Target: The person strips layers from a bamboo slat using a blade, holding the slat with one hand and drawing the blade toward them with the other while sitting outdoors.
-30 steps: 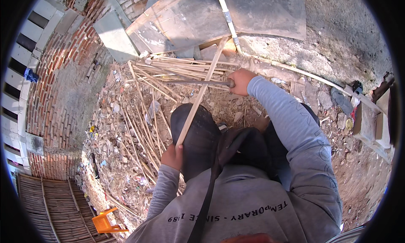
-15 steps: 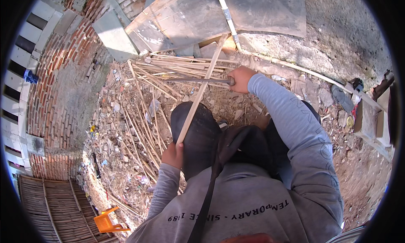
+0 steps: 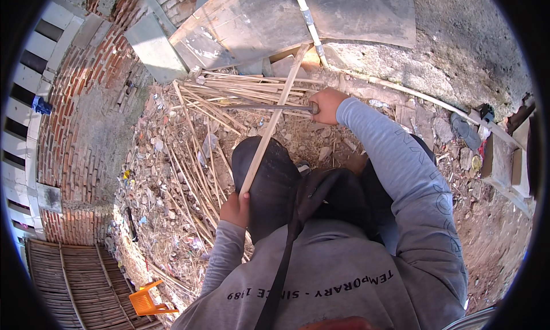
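Note:
My left hand (image 3: 234, 210) is closed around the lower end of a long, flat bamboo strip (image 3: 264, 141), beside my left knee. The strip slants up and away to the right, passing over the dark trouser leg. In my right hand (image 3: 328, 105) is the handle of a long knife (image 3: 246, 107), its narrow dark blade pointing left. Blade and strip cross beyond the knee; I cannot tell how deep the edge sits. Many cut bamboo strips (image 3: 195, 175) lie on the ground left of my leg, and another bundle (image 3: 240, 85) lies just past the blade.
Rubble and litter cover the ground. A brick wall (image 3: 86, 124) runs along the left, with an orange plastic chair (image 3: 146, 299) at lower left. Large grey sheets (image 3: 355, 15) and a pale pole (image 3: 307, 21) stand ahead. Wooden boxes (image 3: 497, 161) are at the right.
Almost nothing differs. The right hand and knife have shifted very slightly away from me; the left hand keeps its hold on the strip.

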`<state>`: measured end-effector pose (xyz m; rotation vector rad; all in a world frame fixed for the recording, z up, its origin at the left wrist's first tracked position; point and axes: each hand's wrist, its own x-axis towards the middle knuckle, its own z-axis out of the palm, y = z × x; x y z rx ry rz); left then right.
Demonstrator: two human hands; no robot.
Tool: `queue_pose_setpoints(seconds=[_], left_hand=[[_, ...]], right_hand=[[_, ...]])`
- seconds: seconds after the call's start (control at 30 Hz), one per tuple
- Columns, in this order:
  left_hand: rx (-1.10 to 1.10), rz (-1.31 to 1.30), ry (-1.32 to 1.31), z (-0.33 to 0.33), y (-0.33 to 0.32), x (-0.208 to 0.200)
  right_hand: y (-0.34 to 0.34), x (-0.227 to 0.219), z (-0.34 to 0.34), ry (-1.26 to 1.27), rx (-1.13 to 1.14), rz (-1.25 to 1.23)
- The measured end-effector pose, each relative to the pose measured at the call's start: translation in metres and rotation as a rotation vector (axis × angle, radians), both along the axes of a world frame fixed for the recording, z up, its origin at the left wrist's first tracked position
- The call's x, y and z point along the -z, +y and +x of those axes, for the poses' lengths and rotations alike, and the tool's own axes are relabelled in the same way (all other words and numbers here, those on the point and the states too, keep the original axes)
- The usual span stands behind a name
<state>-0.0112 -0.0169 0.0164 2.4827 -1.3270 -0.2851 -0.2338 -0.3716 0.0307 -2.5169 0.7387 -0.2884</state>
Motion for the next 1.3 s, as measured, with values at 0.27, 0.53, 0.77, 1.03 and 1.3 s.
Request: queue_pose_setpoints(seconds=[0.27,0.53,0.77,1.03,1.3], left_hand=[[-0.008,-0.021,-0.01,-0.003,-0.002,-0.005],[-0.01,0.018,0.008,-0.002,-0.002,-0.008],[-0.027,0.016,0.042,-0.002,-0.001,-0.007],[-0.041,0.052,0.096,-0.002,-0.003,-0.012],[-0.036,0.013,0.07,-0.005,-0.002,-0.01]], right_hand=[[-0.001,-0.01,-0.002,0.033,-0.001,0.003],[0.003,-0.03,-0.013,0.054,-0.019,0.015],[0.003,-0.035,-0.008,0.068,-0.063,-0.087],[0.014,-0.042,-0.006,0.11,0.028,-0.11],[-0.001,-0.032,-0.003,0.119,0.026,-0.094]])
